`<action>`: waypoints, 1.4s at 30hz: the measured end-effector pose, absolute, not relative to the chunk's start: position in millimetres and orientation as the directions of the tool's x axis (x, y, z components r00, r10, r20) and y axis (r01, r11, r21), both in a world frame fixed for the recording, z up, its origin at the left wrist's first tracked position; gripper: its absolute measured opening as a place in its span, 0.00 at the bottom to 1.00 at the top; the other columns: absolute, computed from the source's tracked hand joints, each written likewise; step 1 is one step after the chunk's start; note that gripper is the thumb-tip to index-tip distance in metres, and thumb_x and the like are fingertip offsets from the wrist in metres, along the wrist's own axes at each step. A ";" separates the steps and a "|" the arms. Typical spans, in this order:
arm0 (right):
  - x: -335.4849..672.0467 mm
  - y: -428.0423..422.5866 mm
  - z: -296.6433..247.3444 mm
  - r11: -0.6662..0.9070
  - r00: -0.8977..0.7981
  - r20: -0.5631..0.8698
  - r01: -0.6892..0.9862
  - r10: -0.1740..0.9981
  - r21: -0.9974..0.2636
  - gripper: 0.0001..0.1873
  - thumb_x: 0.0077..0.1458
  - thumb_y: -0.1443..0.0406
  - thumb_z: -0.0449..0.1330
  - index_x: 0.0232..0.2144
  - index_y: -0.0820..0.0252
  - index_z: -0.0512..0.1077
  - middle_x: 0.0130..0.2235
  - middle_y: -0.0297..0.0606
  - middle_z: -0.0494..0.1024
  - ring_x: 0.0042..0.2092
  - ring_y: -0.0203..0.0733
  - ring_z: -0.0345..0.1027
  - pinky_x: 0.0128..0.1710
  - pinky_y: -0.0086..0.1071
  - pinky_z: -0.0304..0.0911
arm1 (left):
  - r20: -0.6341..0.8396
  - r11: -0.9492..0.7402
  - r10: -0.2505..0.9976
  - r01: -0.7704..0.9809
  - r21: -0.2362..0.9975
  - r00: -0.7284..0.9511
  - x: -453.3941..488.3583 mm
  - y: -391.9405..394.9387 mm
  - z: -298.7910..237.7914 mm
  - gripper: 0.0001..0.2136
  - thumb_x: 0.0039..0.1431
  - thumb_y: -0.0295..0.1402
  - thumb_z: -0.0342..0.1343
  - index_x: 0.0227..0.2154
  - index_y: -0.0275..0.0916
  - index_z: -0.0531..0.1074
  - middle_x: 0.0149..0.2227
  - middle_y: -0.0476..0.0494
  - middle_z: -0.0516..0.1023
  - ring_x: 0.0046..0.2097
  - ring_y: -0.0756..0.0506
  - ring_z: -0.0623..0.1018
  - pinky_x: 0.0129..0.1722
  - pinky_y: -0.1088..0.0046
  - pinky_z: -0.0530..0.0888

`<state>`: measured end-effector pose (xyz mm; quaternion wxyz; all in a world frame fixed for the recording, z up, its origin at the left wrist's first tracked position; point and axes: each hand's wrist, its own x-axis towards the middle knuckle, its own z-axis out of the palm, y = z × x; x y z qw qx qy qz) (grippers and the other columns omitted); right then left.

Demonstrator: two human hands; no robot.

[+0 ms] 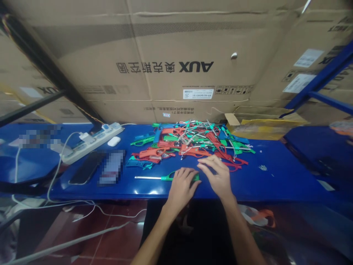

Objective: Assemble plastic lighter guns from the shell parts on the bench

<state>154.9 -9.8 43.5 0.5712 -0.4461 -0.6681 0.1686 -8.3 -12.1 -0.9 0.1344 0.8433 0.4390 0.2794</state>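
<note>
My left hand (182,186) lies over a green long-nosed lighter (166,178) near the front of the blue table, with its fingers wrapped over the handle. The lighter's silver tube points left, and its green rear end shows past my fingers. Just to the right, my right hand (219,176) is raised, thumb and index finger brought together in a pinch. Whatever is between those fingertips is too small to make out. Behind both hands is a heap of red, green and blue lighter parts (190,141) with metal tubes and thin wires.
A white power strip (92,143) with plugs and cables lies left, near a dark phone (86,168) and another phone (111,167). An open cardboard box (259,129) stands back right. Small white bits (263,168) lie on the blue table (289,180). Large cartons (165,40) wall the back.
</note>
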 end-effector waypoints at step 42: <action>149.3 -11.9 35.9 0.536 0.081 0.601 0.371 0.795 -0.758 0.09 0.65 0.65 0.62 0.45 0.52 0.80 0.41 0.39 0.80 0.43 0.42 0.77 0.46 0.37 0.73 | 0.335 -0.566 0.824 0.676 0.473 0.456 -8.0 -12.7 1.3 0.12 0.67 0.37 0.60 0.52 0.43 0.74 0.51 0.43 0.80 0.52 0.40 0.75 0.52 0.58 0.70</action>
